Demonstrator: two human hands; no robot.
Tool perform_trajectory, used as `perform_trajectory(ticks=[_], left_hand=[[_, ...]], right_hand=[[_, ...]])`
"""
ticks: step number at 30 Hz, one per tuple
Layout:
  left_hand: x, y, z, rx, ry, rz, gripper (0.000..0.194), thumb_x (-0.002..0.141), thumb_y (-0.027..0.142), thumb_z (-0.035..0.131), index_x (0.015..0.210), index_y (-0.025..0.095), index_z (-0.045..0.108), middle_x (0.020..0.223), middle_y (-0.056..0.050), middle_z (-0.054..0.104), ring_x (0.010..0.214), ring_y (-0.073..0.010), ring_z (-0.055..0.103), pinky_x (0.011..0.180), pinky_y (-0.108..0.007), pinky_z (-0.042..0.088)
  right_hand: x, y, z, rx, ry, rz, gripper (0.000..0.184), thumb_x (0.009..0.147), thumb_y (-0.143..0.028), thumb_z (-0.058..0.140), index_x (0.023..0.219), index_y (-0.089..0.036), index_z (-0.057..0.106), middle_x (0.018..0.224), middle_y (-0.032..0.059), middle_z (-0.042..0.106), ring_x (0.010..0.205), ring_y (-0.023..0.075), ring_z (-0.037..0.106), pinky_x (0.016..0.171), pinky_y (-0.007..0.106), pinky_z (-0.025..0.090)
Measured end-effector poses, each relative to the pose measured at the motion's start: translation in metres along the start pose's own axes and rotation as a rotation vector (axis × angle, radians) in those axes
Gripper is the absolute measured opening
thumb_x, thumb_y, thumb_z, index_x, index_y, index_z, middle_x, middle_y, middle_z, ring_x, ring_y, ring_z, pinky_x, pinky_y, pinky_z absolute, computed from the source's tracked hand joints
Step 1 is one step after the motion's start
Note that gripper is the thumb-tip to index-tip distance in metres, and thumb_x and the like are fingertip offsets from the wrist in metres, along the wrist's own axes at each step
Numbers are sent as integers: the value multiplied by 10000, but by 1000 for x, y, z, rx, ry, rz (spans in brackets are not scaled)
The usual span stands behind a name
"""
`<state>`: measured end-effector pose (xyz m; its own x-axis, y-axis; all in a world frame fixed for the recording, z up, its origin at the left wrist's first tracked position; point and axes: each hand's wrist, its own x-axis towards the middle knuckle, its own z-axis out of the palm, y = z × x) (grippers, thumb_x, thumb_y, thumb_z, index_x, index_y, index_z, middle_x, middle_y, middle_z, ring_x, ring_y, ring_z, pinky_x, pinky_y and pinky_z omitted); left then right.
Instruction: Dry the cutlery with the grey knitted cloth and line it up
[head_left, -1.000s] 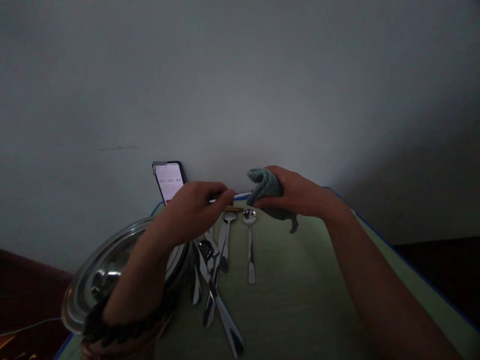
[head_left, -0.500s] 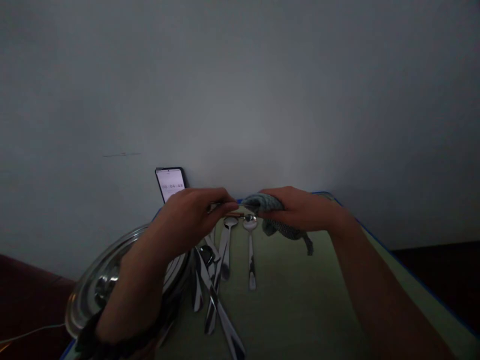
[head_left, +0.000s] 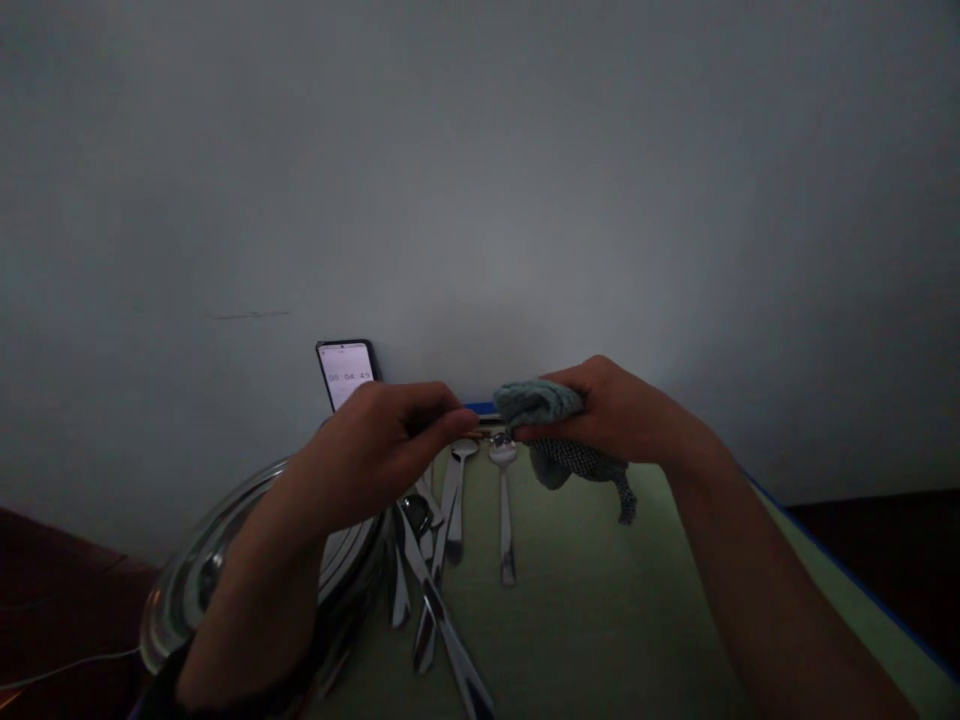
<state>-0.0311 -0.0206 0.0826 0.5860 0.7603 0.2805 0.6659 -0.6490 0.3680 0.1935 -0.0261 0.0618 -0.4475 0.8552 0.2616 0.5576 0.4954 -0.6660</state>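
Note:
My left hand (head_left: 405, 430) is closed in a pinch on a thin metal utensil (head_left: 490, 418); only a narrow stretch shows between the hands, so its kind cannot be made out. A grey-green cloth (head_left: 540, 402) is bunched in my right hand (head_left: 611, 412), whose fingers are closed around it. The cloth's dark speckled tail hangs below that hand. Beneath the hands, a spoon (head_left: 506, 510) lies on the table, bowl away from me. Another spoon (head_left: 459, 500) and several knives and other cutlery (head_left: 442, 610) lie overlapping to its left.
A large shiny metal bowl or tray (head_left: 169, 600) stands at the left, partly behind my left forearm. A phone (head_left: 345, 372) showing a timer leans on the grey wall (head_left: 480, 200). The pale green table (head_left: 600, 600) has a blue edge and meets the wall.
My right hand with the cloth has shifted slightly right, away from my left hand, and the gap between them is wider. The view has moved a little.

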Motion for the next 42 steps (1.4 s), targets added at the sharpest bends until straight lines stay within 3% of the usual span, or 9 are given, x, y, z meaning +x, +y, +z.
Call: perform_trajectory(ticks=[7, 17, 21, 25, 31, 34, 38, 40, 42], left_hand=[[3, -2, 6, -8, -74, -9, 302, 856, 381, 482, 759, 163, 667, 499, 52, 479, 450, -73, 404, 444, -195, 290], [-7, -19, -9, 11, -115, -20, 278, 890, 363, 439, 903, 187, 654, 697, 18, 643, 594, -111, 549, 556, -205, 398], [-5, -15, -5, 33, -195, -40, 332, 894, 365, 400, 763, 169, 633, 594, 18, 595, 524, -106, 520, 506, -206, 371], [3, -7, 9, 106, -289, -48, 311, 882, 343, 401, 810, 161, 642, 611, 6, 600, 508, -103, 512, 500, -217, 346], [5, -7, 16, 80, -412, -40, 343, 884, 393, 373, 833, 161, 621, 652, -2, 597, 545, -120, 523, 508, -229, 344], [3, -8, 11, -13, -327, 7, 337, 899, 382, 359, 777, 166, 587, 646, 16, 558, 572, -113, 505, 531, -222, 351], [-3, -18, -4, -86, -13, -25, 337, 903, 355, 370, 626, 181, 454, 544, 59, 388, 494, -84, 384, 484, -205, 313], [-4, -22, -9, -95, 124, -61, 330, 893, 340, 385, 600, 190, 403, 527, 68, 345, 469, -78, 330, 458, -201, 289], [-4, -23, -9, -105, 147, -83, 326, 887, 335, 390, 594, 193, 387, 524, 69, 338, 466, -78, 316, 441, -198, 276]], right_hand=[[4, 1, 9, 16, -141, 10, 274, 738, -452, 639, 800, -191, 689, 599, -47, 557, 551, 99, 485, 489, 211, 370], [-11, 22, -22, 69, -129, 131, 179, 774, -372, 609, 804, -204, 662, 726, -19, 666, 610, 126, 577, 565, 231, 452], [-6, 17, -11, 14, -201, 89, 208, 782, -395, 592, 756, -199, 654, 628, -33, 610, 548, 111, 532, 515, 219, 408], [6, 10, 8, -113, -317, 25, 248, 786, -400, 587, 736, -166, 649, 607, -21, 574, 553, 106, 500, 504, 213, 366], [14, 9, 18, -48, -406, -17, 248, 795, -396, 583, 791, -157, 651, 669, -9, 604, 615, 114, 537, 562, 215, 397], [8, 10, 9, 4, -401, 47, 287, 779, -437, 589, 794, -157, 651, 688, -3, 625, 614, 119, 548, 552, 216, 417], [-7, 19, -13, 107, -356, 133, 299, 761, -453, 602, 857, -176, 660, 760, 5, 671, 645, 139, 584, 570, 231, 454], [-11, 24, -19, 140, -232, 121, 264, 767, -432, 595, 848, -191, 665, 769, -2, 679, 643, 141, 591, 568, 234, 453], [-9, 27, -21, 100, -63, 96, 222, 762, -406, 604, 780, -194, 667, 702, -17, 663, 605, 135, 577, 541, 234, 431]])
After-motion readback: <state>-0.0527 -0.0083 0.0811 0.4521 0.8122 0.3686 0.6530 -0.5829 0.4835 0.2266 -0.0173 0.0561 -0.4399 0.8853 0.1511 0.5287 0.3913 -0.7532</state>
